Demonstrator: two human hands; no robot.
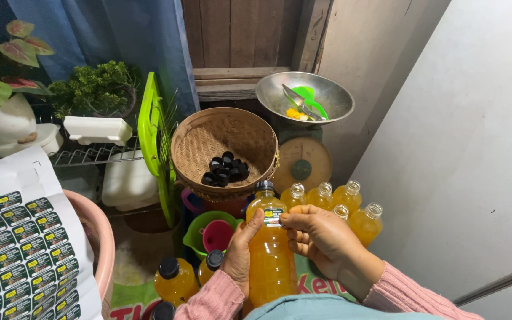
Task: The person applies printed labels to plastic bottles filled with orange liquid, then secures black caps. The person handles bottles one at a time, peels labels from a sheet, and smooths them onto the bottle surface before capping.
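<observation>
Head view — left hand point(239, 252) grasps the orange juice bottle point(269, 255) upright at centre; right hand point(321, 237) fingers point(294, 220) pinch a small label point(273, 217) against its shoulder. Best pressed flat from one edge — level, no creases.

Soft, even light fills the scene, brightest on the pale wall point(475, 148) at the right, which looks nearly washed out. The far left corner behind the blue curtain point(120, 35) is dim. The metal bowl point(333, 95) carries a mild sheen, and the orange bottles point(321, 198) glow as light passes through them. Focus is sharp in the middle; straight lines bend slightly toward the edges.
</observation>
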